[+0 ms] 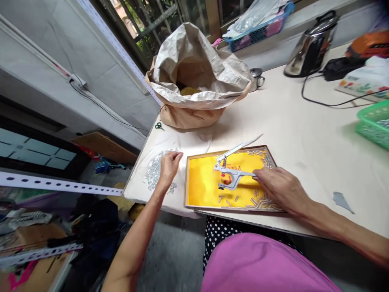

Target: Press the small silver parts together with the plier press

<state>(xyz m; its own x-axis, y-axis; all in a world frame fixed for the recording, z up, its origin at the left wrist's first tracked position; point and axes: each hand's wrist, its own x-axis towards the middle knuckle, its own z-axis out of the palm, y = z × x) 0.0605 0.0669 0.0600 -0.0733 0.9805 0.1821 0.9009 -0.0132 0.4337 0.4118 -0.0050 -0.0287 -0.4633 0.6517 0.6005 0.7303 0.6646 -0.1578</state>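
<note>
My right hand [284, 188] grips the handle end of grey metal pliers [235, 178] with a C-shaped jaw, a small spring and a long raised lever. The pliers are held over a shallow tray [187, 182] with a yellow bottom, where small silver metal tubes [264, 202] lie along the right side and front. Left of the tray, my left hand [170, 163] is closed, thumb and finger pinched together; whatever is between them is too small to make out. Beside and under it, a pile of similar small silver pieces [154, 168] is spread on a white cloth [194, 142].
A large open paper sack [194, 115] stands behind the tray, with green-handled scissors [159, 126] near its base. Towards the back right are a kettle [313, 46], a black cord and a green basket [375, 125]. A grey scrap [343, 201] lies at right.
</note>
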